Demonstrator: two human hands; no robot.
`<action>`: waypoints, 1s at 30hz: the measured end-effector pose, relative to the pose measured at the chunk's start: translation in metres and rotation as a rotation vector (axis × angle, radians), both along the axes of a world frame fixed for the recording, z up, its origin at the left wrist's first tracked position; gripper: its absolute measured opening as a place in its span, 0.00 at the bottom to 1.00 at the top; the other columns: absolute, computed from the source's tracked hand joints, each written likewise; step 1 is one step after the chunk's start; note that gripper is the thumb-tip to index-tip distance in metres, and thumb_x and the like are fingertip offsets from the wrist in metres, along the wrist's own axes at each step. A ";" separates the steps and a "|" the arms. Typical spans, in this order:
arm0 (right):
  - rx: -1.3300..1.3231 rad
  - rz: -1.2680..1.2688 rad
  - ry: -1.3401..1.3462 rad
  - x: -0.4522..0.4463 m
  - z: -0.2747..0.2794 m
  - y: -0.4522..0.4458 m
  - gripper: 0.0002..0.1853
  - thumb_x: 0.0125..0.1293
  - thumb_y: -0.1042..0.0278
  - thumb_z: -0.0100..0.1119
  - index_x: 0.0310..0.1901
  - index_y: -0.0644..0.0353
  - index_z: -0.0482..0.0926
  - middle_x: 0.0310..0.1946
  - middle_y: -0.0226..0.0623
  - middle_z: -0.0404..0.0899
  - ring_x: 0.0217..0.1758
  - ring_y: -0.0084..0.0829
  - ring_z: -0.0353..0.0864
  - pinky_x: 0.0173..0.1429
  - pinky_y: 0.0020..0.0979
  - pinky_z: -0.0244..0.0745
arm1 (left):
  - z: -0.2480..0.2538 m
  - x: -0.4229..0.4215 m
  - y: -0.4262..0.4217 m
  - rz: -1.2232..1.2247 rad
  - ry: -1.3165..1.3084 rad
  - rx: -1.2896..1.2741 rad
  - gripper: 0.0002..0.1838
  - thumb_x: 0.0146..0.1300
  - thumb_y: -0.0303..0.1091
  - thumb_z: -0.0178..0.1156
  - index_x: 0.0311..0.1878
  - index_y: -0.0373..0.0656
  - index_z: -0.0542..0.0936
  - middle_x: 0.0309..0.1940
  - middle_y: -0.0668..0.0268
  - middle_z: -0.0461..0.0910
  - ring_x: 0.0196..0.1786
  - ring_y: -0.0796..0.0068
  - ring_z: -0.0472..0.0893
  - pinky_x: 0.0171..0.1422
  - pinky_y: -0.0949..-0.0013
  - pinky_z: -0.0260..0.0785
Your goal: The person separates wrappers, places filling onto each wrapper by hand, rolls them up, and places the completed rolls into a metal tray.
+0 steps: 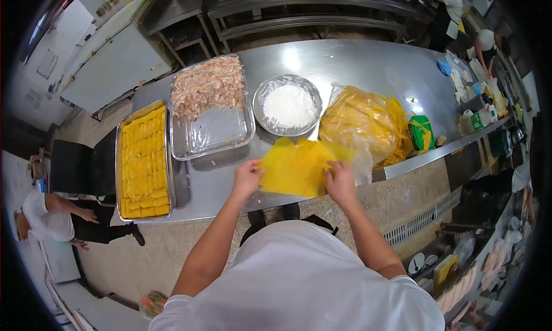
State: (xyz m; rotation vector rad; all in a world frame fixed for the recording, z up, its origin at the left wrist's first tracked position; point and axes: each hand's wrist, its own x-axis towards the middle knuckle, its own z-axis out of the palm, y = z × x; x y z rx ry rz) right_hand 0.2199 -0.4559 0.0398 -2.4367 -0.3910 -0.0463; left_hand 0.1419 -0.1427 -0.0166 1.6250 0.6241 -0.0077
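Thin yellow wrapper sheets are stretched between my two hands at the table's front edge. My left hand pinches their left edge, and my right hand grips the right side. Just beyond them stands a metal bowl of white paste. A clear plastic bag of yellow wrappers lies past my right hand. Up and to the left is a metal tray partly filled with a shredded filling mix. Farther left, another tray holds rows of yellow rolls.
The steel table runs across the view. At its right are a green container, a blue cloth and assorted packets. A seated person is at the left, and other people stand at the upper right. A floor drain grate lies below right.
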 end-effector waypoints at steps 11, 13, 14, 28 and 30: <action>-0.219 -0.124 -0.046 0.022 -0.024 0.001 0.07 0.66 0.72 0.66 0.42 0.65 0.86 0.44 0.52 0.84 0.51 0.56 0.84 0.55 0.53 0.80 | 0.013 -0.029 0.021 -0.009 0.028 0.143 0.16 0.69 0.22 0.71 0.59 0.35 0.86 0.44 0.61 0.93 0.43 0.77 0.89 0.48 0.69 0.81; -0.314 -0.177 -0.039 0.033 -0.015 -0.003 0.08 0.66 0.72 0.66 0.45 0.65 0.86 0.45 0.54 0.84 0.53 0.57 0.84 0.57 0.53 0.80 | 0.006 -0.039 0.034 0.028 -0.003 0.091 0.15 0.69 0.22 0.71 0.58 0.35 0.86 0.44 0.61 0.93 0.44 0.77 0.89 0.49 0.70 0.81; -0.385 -0.194 -0.045 0.036 -0.008 -0.005 0.10 0.66 0.72 0.66 0.46 0.65 0.86 0.46 0.54 0.84 0.54 0.57 0.84 0.58 0.53 0.80 | 0.003 -0.044 0.042 0.032 0.000 0.111 0.15 0.69 0.22 0.71 0.58 0.35 0.86 0.45 0.62 0.93 0.44 0.77 0.89 0.50 0.70 0.81; -0.011 0.120 -0.021 -0.020 0.002 0.128 0.17 0.66 0.69 0.70 0.54 0.66 0.86 0.51 0.58 0.84 0.57 0.58 0.84 0.63 0.51 0.80 | 0.022 -0.122 0.114 0.193 0.017 0.427 0.20 0.62 0.24 0.75 0.59 0.39 0.87 0.42 0.55 0.92 0.44 0.61 0.92 0.52 0.62 0.82; -0.062 0.176 0.046 -0.038 0.001 0.161 0.16 0.66 0.68 0.70 0.52 0.66 0.87 0.50 0.58 0.85 0.56 0.57 0.84 0.62 0.51 0.81 | 0.015 -0.129 0.120 0.171 -0.025 0.542 0.23 0.60 0.26 0.75 0.60 0.39 0.87 0.42 0.53 0.92 0.44 0.55 0.91 0.52 0.57 0.83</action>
